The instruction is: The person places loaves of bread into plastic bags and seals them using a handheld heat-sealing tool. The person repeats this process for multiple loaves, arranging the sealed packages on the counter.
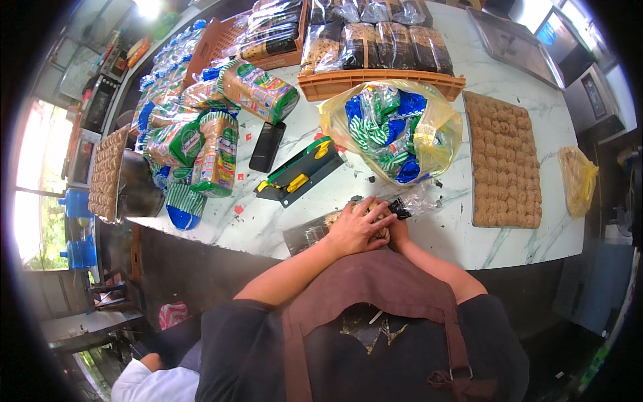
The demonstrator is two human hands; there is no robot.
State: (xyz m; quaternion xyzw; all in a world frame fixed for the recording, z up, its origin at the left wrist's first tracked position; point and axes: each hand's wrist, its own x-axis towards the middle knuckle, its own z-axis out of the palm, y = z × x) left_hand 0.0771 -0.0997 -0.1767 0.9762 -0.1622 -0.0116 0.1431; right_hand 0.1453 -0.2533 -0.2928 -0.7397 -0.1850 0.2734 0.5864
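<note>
A bagged loaf [305,234] in clear and dark wrapping lies on its side at the table's near edge, against my apron. My left hand [362,226] grips it from above, fingers curved over the top. At the bag's gathered end my right hand [398,233] is closed round the loaf's right side, its fingers partly hidden by the left hand. Loose clear plastic [422,202] with a dark band sticks out past the right hand. Just beyond stands a dark bag-neck sealer [301,173] with yellow knobs, beside a black phone [267,146].
Beyond my hands sits a yellow plastic bag [439,144] of blue and green wrappers. Wrapped loaves [218,154] pile up at left. An orange crate [382,79] holds dark-wrapped loaves. A tray of brown rolls [506,161] lies at right, near another yellow bag [577,181].
</note>
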